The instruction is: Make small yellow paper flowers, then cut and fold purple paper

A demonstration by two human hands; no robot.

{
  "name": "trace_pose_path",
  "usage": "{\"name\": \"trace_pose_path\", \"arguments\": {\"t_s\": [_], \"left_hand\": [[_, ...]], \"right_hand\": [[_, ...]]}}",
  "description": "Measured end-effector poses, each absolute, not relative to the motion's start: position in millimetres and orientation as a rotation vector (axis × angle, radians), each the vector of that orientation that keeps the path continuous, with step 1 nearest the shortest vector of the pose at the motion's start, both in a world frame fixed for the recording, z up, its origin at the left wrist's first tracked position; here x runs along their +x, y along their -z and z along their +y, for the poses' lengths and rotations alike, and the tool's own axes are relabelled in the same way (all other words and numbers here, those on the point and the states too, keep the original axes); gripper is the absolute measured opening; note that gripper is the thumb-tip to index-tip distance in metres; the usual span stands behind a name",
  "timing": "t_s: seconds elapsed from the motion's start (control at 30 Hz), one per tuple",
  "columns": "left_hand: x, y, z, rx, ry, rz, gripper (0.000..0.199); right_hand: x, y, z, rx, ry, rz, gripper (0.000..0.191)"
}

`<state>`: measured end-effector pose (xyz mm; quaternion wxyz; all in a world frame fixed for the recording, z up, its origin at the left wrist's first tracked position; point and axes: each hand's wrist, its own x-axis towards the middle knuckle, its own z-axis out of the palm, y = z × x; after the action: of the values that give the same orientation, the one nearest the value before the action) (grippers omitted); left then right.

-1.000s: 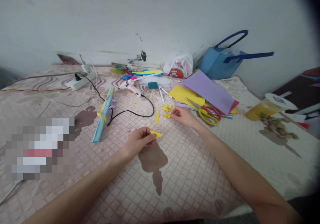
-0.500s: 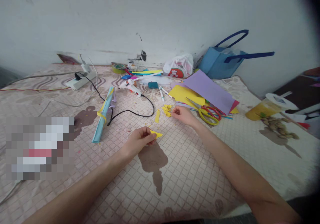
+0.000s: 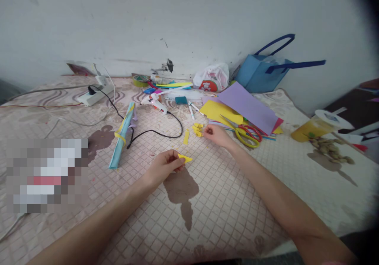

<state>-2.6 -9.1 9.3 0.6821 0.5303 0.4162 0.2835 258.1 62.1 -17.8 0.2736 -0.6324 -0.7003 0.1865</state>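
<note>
My left hand [image 3: 168,163] pinches a small pointed piece of yellow paper [image 3: 186,159] between thumb and fingers, a little above the cloth. My right hand [image 3: 215,134] is beside a small pile of folded yellow pieces [image 3: 197,130], its fingers curled together; whether they hold anything is too small to tell. A yellow paper strip [image 3: 186,137] lies just left of the pile. Further left, a light blue paper roll [image 3: 122,139] has a yellow strip wound around it and purple curls at its side.
A white glue gun [image 3: 155,103] with a black cord lies behind my hands. Yellow-handled scissors [image 3: 247,137] rest by purple sheets [image 3: 248,105] at right. A drink cup [image 3: 308,129], a blue bag [image 3: 260,73] and a power strip [image 3: 96,96] stand around.
</note>
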Motion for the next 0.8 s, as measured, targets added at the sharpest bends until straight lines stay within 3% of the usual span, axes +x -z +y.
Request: {"name": "trace_pose_path", "arguments": {"t_s": [0.23, 0.43, 0.53, 0.8], "left_hand": [[-3.3, -10.0, -10.1, 1.167, -0.646, 0.934, 0.025], [-3.3, -9.2, -9.9, 1.162, -0.65, 0.915, 0.026], [-3.2, -8.3, -9.2, 1.17, -0.647, 0.915, 0.026], [-4.0, -6.1, -8.2, 1.147, -0.649, 0.918, 0.028]], "right_hand": [[268.9, 4.7, 55.1, -1.684, -0.428, -1.799, 0.016], [336.6, -7.4, 40.0, -1.823, -0.257, -1.699, 0.017], [377.4, -3.7, 34.5, -2.026, -0.089, -1.809, 0.029], [410.3, 4.3, 30.3, -2.151, -0.188, -1.766, 0.045]]}}
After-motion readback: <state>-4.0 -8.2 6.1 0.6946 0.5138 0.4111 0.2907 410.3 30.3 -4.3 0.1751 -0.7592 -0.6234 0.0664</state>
